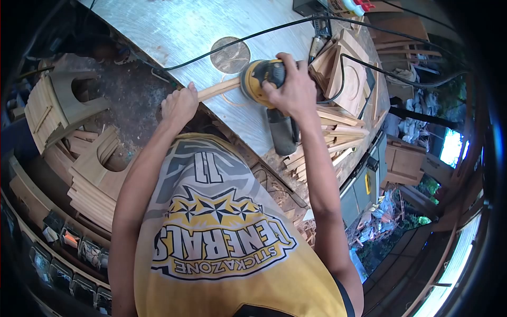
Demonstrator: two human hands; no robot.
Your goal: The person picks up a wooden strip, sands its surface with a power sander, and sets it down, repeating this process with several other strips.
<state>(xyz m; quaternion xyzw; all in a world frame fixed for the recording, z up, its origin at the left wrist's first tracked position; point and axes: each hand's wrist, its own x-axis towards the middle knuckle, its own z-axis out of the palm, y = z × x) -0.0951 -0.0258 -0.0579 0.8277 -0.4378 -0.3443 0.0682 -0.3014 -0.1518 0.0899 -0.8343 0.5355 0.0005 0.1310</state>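
At the bench edge, wooden strip [219, 90] under left fingers [185, 101], right fingers [288, 79] curled around 1 sander [260, 80].

The left hand [181, 105] gripped a wooden strip [219, 89] — the right hand [297, 87] held a yellow sander [257, 80] at its other end. Wooden pieces [335, 138] lay beside them — on the workbench [174, 29].

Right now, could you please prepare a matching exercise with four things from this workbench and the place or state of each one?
1. Sander
2. Wooden strip
3. Round patch
4. Dark canister

A. Brown, set in the pale tabletop
B. Attached to the yellow-and-black tool
C. Gripped by the right hand
D. One end in the left hand

Pairs: 1-C, 2-D, 3-A, 4-B
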